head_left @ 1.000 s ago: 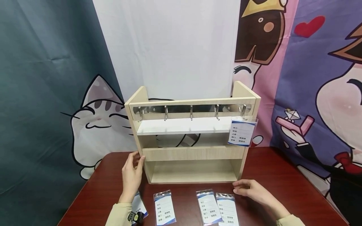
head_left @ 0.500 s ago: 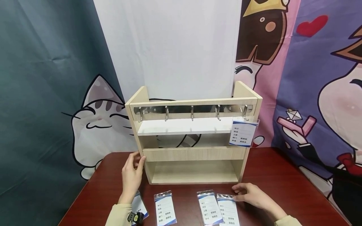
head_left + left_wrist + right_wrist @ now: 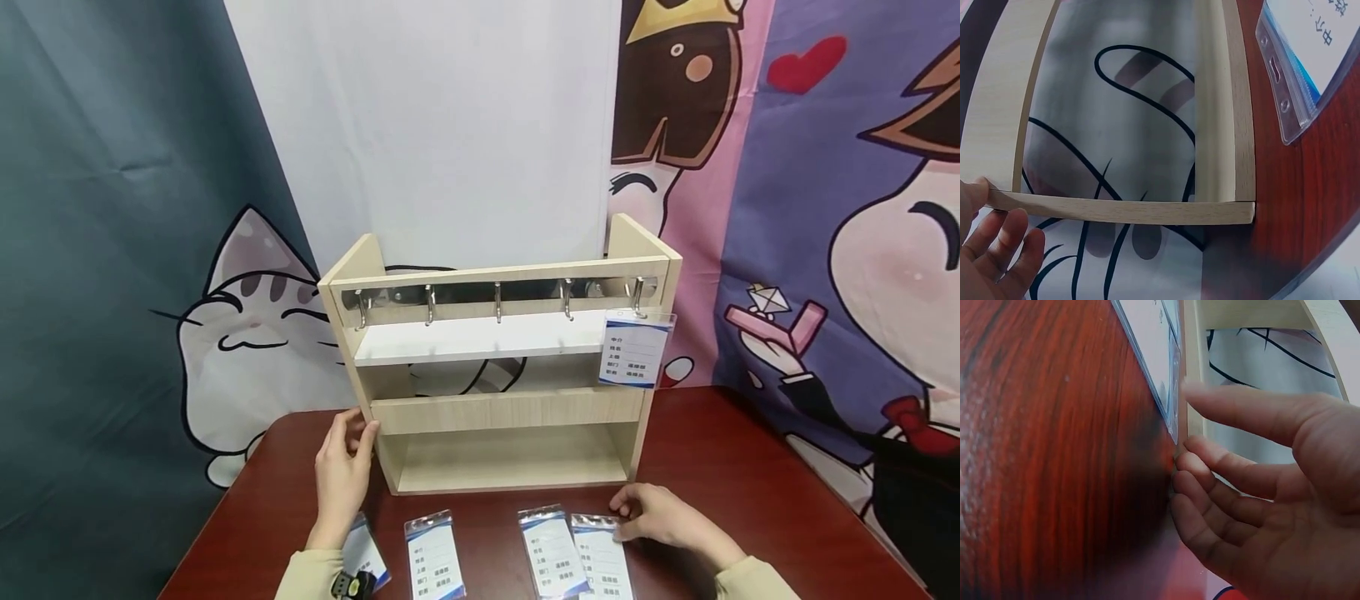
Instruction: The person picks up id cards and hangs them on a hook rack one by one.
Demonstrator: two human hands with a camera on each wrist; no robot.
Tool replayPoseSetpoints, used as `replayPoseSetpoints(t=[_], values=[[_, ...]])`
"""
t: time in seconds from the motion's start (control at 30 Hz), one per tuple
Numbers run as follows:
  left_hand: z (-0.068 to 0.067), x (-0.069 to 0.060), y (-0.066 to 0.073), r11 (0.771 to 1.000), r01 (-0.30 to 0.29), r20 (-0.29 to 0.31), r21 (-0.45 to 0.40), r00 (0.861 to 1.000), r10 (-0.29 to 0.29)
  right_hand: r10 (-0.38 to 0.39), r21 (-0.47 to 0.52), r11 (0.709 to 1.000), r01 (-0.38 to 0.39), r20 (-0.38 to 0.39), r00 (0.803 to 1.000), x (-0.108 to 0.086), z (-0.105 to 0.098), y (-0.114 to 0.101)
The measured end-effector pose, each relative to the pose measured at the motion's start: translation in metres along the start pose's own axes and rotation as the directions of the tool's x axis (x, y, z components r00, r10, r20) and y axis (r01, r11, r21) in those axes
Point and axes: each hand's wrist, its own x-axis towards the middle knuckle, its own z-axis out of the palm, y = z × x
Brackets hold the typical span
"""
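Note:
My left hand (image 3: 341, 479) grips the left side panel of a pale wooden rack (image 3: 506, 412); in the left wrist view the thumb and curled fingers of that hand (image 3: 1000, 250) lie on either side of the panel edge. The right hand (image 3: 663, 518), fingers loosely bent, is at the top right corner of a badge card (image 3: 603, 560). In the right wrist view nothing is held in this hand (image 3: 1266, 487); its thumb is close to the card (image 3: 1154, 356), contact unclear. Another card (image 3: 553, 554) partly overlaps that one. One card (image 3: 633, 353) hangs from the rightmost hook.
Two more cards lie on the red-brown table (image 3: 720, 450): one card (image 3: 435, 558) in front of the rack, another (image 3: 362, 554) partly behind the left wrist. Several metal hooks line the rack's upper rail (image 3: 465, 274). Printed curtains (image 3: 450, 125) stand behind.
The right hand has moved down and slightly left, from beside the rack's lower right corner to the right card's top corner. The left hand keeps its grip; the head view has shifted slightly.

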Motion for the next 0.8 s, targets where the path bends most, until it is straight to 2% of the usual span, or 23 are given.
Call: replayPoseSetpoints(t=[0.27, 0.43, 0.67, 0.8], values=[[-0.0006, 0.001, -0.0015, 1.0, -0.023, 0.004, -0.003, 1.0, 0.023, -0.017, -0.031, 0.999, 0.018, 0.038, 0.999, -0.0027, 0.0042, -0.0049], [-0.0008, -0.0007, -0.0013, 1.0, -0.014, -0.002, -0.006, 1.0, 0.014, -0.009, -0.035, 0.999, 0.011, 0.045, 0.999, -0.0037, 0.0045, -0.0061], [-0.0018, 0.0013, -0.0004, 0.998, 0.012, 0.032, -0.062, 0.999, -0.01, 0.0, -0.019, 1.0, 0.0, 0.041, 0.999, -0.0059, 0.0034, -0.0042], [-0.002, 0.0018, -0.0006, 0.998, 0.018, 0.053, -0.063, 0.998, -0.015, 0.008, -0.027, 1.0, -0.007, 0.035, 0.999, -0.0083, 0.0024, -0.0027]])
